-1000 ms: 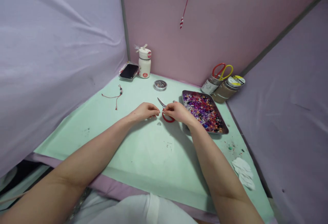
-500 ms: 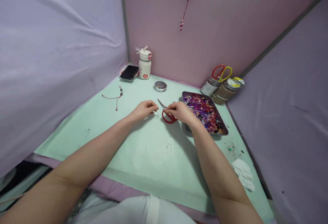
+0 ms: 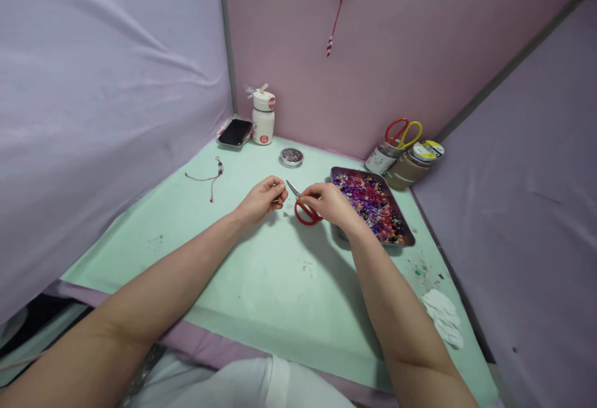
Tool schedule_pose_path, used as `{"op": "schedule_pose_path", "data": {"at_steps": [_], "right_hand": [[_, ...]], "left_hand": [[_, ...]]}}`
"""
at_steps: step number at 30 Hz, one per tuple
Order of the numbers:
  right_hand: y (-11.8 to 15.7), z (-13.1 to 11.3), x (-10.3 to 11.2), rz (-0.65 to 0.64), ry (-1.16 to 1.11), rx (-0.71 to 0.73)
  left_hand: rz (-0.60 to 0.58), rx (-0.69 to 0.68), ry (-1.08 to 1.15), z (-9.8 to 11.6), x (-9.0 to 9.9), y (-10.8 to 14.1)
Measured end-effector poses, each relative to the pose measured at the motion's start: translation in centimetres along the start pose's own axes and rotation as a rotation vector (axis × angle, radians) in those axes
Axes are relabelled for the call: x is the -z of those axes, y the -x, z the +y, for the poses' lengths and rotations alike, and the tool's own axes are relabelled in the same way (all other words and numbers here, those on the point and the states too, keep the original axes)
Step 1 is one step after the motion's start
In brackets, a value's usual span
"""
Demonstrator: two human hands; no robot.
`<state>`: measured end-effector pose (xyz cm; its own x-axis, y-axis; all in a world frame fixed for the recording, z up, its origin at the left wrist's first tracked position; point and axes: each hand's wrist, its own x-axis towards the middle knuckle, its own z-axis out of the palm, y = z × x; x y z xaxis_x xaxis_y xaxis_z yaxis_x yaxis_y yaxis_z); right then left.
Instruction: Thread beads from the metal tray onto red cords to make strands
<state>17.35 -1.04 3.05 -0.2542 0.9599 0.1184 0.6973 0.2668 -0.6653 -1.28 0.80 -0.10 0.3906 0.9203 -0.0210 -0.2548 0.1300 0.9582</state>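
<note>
My left hand (image 3: 267,198) is closed near the middle of the table, thumb and forefinger pinched together; whatever they hold is too small to make out. Just right of it are red-handled scissors (image 3: 306,214), blades pointing up and left towards my left fingertips. My right hand (image 3: 326,201) covers part of the scissors, its thumb and forefinger pinched over the pivot. Whether these fingers touch the scissors or hold some tiny thing above them, I cannot tell. Beside my right hand stands a metal tray (image 3: 409,245) full of purple, red, orange and black beads.
A small round dish (image 3: 291,157) of tiny pieces sits behind my hands. A corded beaded piece (image 3: 217,175) lies left. At the back are a phone (image 3: 236,132), a white bottle (image 3: 263,123), a can (image 3: 380,158) with scissors and a jar (image 3: 410,168). A white cloth (image 3: 442,318) lies right.
My left hand has lifted slightly, and its lower fingers have curled in more. My right hand and the scissors stay nearly where they were.
</note>
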Motion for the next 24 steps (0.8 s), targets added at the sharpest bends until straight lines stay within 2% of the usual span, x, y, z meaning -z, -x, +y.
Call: {"op": "schedule_pose_path", "data": {"at_steps": [4, 13, 17, 24], "right_hand": [[0.0, -0.6, -0.4, 0.046, -0.093, -0.003], [-0.5, -0.1, -1.9, 0.056, -0.429, -0.131], [-0.5, -0.4, -2.2, 0.058, -0.469, -0.156], [-0.4, -0.6, -2.1, 0.060, -0.446, -0.113]], "left_hand": [[0.032, -0.014, -0.027, -0.3, -0.3, 0.0], [0.104, -0.091, -0.133, -0.5, -0.4, 0.2], [0.096, -0.116, -0.174, -0.7, -0.3, 0.2], [0.079, -0.118, -0.247, -0.5, -0.4, 0.3]]}}
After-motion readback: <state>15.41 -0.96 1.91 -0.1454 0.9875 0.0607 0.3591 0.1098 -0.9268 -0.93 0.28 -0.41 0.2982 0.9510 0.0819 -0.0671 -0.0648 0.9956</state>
